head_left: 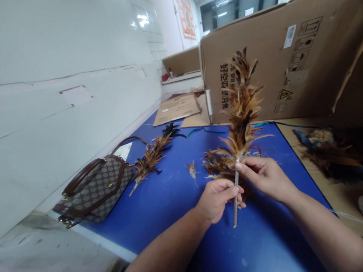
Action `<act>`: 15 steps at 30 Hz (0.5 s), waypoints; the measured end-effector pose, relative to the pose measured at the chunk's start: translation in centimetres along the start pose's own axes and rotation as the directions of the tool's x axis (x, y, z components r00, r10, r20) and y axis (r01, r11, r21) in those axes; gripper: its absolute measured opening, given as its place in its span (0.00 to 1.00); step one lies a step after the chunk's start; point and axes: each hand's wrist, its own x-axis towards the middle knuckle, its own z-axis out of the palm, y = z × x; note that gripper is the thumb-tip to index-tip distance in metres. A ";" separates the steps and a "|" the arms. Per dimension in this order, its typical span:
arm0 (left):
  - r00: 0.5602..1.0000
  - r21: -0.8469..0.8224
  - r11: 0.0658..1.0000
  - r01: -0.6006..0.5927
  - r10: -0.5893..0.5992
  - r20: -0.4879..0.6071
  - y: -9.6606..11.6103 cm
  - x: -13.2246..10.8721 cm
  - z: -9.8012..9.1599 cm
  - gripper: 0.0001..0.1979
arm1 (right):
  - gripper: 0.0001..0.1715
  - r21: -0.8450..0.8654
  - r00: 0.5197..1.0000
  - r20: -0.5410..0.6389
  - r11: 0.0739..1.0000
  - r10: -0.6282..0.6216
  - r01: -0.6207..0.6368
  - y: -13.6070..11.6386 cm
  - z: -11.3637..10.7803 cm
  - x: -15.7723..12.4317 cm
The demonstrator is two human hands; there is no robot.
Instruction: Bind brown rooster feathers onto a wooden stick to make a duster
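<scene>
Upright above the blue table stands a feather duster (244, 116) with brown, orange and black feathers tied along a thin stick. My left hand (217, 197) is closed round the bare lower part of the stick. Just above it, my right hand (262, 173) pinches the stick at the base of the lowest feathers. Behind my hands lies a pile of loose feathers (215, 161), partly hidden by them. A small feather tuft (191, 170) rests on the table left of the pile. Farther left lies a second feather duster (153, 152), its dark tip pointing away.
A patterned handbag (102, 188) sits at the table's left edge by the white wall. A large cardboard box (268, 67) stands across the back, with flat cardboard (177, 108) beside it. More dark feathers (334, 154) lie at the right. The blue tabletop (162, 218) extends in front.
</scene>
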 end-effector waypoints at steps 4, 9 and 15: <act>0.994 0.008 0.997 -0.077 0.077 -0.078 -0.3 0.3 -0.1 0.18 | 0.27 -0.024 1.000 0.024 1.000 -0.006 0.006 0.4 -0.4 -0.1; 0.987 0.127 0.989 -0.081 0.097 -0.125 -0.5 0.2 0.2 0.21 | 0.27 -0.006 1.000 0.017 1.000 0.025 -0.025 0.7 0.1 -0.3; 0.945 0.313 0.940 -0.138 0.220 -0.243 -0.7 0.0 0.8 0.19 | 0.27 -0.028 0.998 -0.054 0.999 0.034 -0.036 0.1 1.7 -0.4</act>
